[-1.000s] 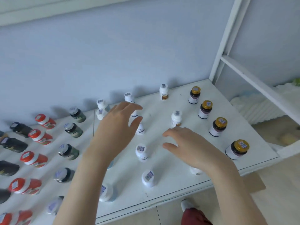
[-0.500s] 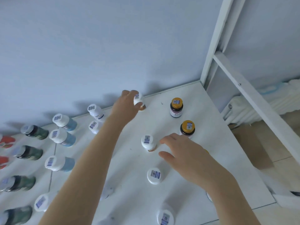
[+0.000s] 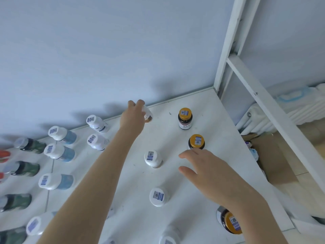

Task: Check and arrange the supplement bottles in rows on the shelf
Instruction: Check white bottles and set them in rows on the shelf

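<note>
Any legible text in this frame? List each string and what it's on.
No string reads.
Blue code stickers on white caps and gold caps: print too small.
Label on the rear gold-cap bottle: blurred.
Label on the white bottle gripped by the left hand: blurred.

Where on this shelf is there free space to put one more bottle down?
The back right corner of the shelf, behind the rear gold-capped bottle, is bare. So is the strip between that bottle and the white bottle that the left hand grips. The left side, with blue-labelled bottles and green bottles, is crowded.
</note>
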